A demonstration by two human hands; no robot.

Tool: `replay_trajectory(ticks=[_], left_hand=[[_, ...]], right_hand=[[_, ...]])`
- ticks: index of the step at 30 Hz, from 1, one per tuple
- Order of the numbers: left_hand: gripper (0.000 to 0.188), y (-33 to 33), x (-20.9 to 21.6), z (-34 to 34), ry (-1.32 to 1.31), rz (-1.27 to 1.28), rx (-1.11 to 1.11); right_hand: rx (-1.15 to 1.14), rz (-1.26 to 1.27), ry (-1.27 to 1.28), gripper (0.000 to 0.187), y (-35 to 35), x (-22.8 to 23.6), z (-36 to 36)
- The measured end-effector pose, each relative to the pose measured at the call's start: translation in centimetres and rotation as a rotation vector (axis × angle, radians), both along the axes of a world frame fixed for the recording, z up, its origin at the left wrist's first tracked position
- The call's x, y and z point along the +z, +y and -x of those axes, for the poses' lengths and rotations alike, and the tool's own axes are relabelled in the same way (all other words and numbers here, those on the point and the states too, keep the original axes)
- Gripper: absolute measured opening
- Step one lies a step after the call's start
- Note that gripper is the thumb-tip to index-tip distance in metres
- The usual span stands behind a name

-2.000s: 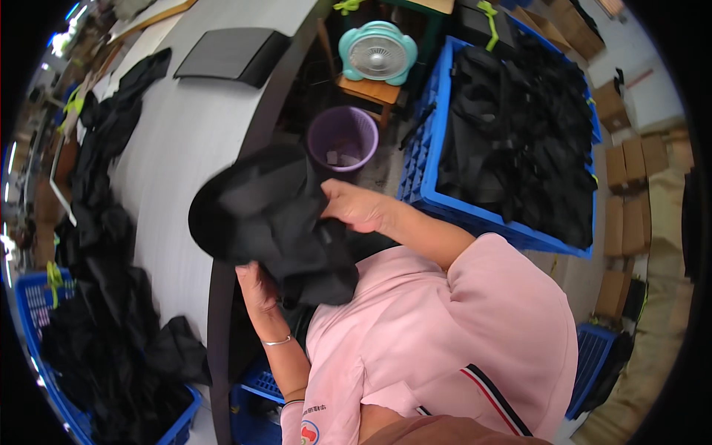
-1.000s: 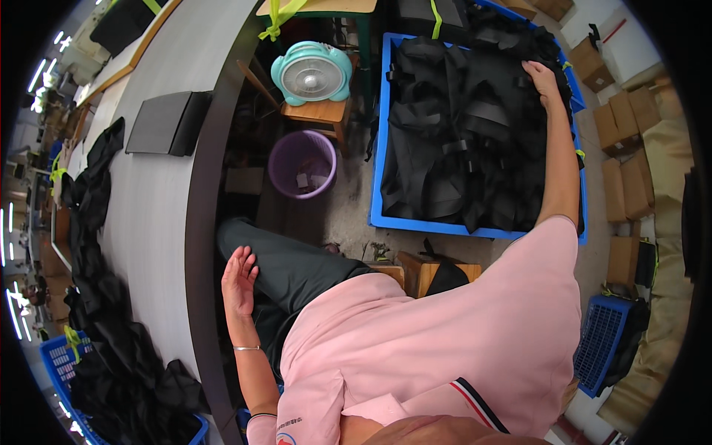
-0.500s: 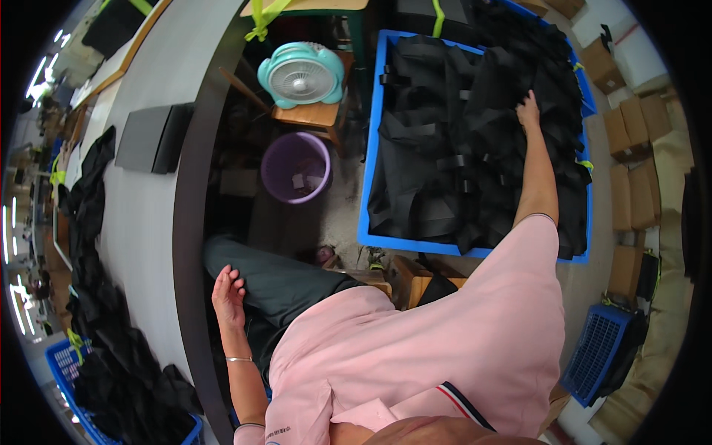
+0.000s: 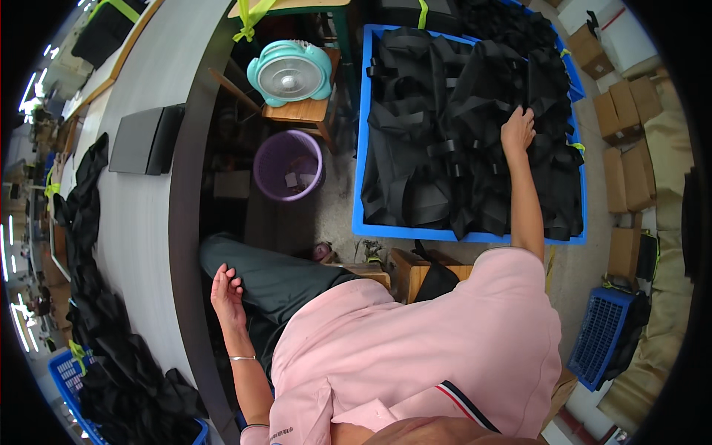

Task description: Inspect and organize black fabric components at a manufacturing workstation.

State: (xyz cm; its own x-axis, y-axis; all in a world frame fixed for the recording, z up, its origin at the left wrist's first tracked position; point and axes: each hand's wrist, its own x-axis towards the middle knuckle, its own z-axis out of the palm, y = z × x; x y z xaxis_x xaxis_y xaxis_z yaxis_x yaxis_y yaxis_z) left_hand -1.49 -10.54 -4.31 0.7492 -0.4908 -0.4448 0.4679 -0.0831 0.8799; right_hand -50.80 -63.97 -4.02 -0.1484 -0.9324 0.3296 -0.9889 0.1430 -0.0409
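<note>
My right hand (image 4: 518, 131) reaches into a large blue bin (image 4: 357, 200) heaped with black fabric pieces (image 4: 415, 133) that have straps or loops. Its fingers are bent and closed at the edge of a black fabric piece (image 4: 480, 74) in the right part of the heap; the fingertips are partly hidden. My left hand (image 4: 227, 288) is beside my thigh, near the grey table's edge. Its palm is turned up, the fingers loosely curled and apart, and it holds nothing.
On the grey table (image 4: 141, 222) at left lie a black box-like piece (image 4: 147, 139) and a long black fabric pile (image 4: 111, 326) reaching a blue basket (image 4: 70, 378). Ahead, a turquoise fan (image 4: 289, 73) sits on a wooden stool (image 4: 297, 110) behind a purple bin (image 4: 288, 165). Cardboard boxes (image 4: 627, 174) line the right.
My right hand has drawn back toward me over the heap, and the black fabric around it has shifted. My left hand stays nearly where it was.
</note>
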Motion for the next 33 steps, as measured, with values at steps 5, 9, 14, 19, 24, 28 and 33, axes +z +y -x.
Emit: replay_trajectory(ticks=[5, 9, 14, 19, 24, 28, 33], left_hand=[[0.036, 0.0, -0.1, 0.2, -0.006, 0.008, 0.055], [0.037, 0.0, 0.0, 0.3, -0.027, 0.023, 0.010], [0.036, -0.2, -0.6, 0.6, 0.021, 0.057, 0.030], [0.030, 1.6, -1.0, 1.6, -0.003, 0.052, 0.062], [0.023, 5.3, 1.9, 0.2, -0.335, 0.023, 0.164], [0.019, 9.9, 6.6, -3.0, -0.768, -0.222, 0.508], [0.025, 17.5, 10.1, -2.6, -1.215, -0.679, 1.005]], right_hand=[[0.586, 0.154, -0.055, 0.068, 7.1, -0.8, -6.3], [0.448, -0.055, 0.192, 0.075, 3.9, -2.4, -5.9], [0.769, 0.280, 0.390, 0.036, -6.2, -3.6, -0.4], [0.579, -0.476, 0.329, 0.071, -11.5, -4.6, -0.2], [0.238, -0.194, 0.547, 0.038, -6.8, -1.6, -5.5], [0.682, 0.128, 0.337, 0.041, 3.3, 0.9, -13.8], [1.267, 0.095, -0.058, 0.046, 17.2, 2.8, -24.9]])
